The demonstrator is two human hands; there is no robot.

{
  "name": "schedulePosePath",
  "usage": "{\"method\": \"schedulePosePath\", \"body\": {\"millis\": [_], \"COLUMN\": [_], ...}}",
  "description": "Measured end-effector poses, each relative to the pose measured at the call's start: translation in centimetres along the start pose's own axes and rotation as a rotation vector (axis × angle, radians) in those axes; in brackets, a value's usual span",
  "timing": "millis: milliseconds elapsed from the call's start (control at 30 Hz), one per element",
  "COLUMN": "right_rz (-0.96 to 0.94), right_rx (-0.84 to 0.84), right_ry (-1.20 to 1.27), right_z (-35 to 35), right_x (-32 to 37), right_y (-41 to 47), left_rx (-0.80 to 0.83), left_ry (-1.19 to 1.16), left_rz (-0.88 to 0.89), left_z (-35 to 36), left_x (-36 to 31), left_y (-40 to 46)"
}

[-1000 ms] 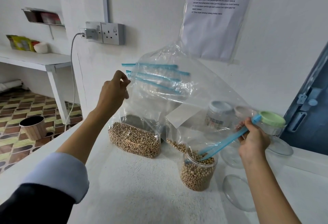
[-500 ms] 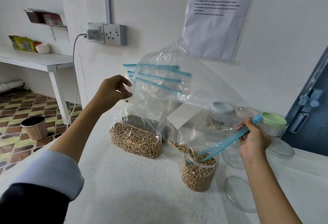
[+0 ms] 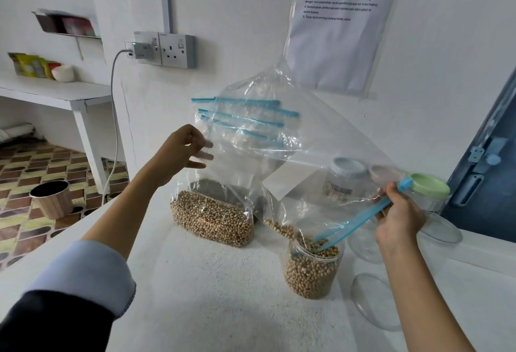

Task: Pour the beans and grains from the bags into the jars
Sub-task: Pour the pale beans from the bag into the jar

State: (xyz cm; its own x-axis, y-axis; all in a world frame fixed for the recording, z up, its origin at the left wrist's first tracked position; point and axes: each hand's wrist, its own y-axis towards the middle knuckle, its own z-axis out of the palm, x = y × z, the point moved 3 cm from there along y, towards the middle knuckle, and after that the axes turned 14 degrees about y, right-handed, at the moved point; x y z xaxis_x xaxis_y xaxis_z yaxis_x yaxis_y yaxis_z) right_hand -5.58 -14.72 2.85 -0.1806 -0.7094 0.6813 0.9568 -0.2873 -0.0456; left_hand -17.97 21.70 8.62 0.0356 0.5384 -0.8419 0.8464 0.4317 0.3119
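Head view: emptying the last beans into 1 jar.
Right hand (image 3: 398,219) is pinching the tilted bag (image 3: 293,156) by its blue zip over the jar (image 3: 311,270); left hand (image 3: 181,153), fingers spread, is holding nothing. Best lifting the bag's rear corner so stragglers slide in.
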Motion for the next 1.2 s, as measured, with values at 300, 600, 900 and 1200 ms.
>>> {"method": "schedulePosePath", "body": {"millis": [300,600,900,1200], "right_rz": [0.003,-0.104,-0.185,-0.219], "right_rx": [0.179,0.190,0.263,0.243], "right_ry": [0.090,0.033,-0.023,-0.042], "right_z": [1.0,2.5,4.3,4.8], "right_x": [-0.2,0.9,2.1,2.6], "right_y": [-0.7,-1.1,-2.2,-2.1], "left_rx": [0.058,-0.161,-0.465,-0.443], "left_ry": [-0.978,-1.195,-1.128,-1.121], "left_rz": [-0.282,-0.421,-0.401,-0.393], "left_z": [4.2,5.6,5.2,4.9], "left_x": [3.1,3.4,3.2,2.2], "left_y": [-0.4,-0.4,0.2,-0.1]}}
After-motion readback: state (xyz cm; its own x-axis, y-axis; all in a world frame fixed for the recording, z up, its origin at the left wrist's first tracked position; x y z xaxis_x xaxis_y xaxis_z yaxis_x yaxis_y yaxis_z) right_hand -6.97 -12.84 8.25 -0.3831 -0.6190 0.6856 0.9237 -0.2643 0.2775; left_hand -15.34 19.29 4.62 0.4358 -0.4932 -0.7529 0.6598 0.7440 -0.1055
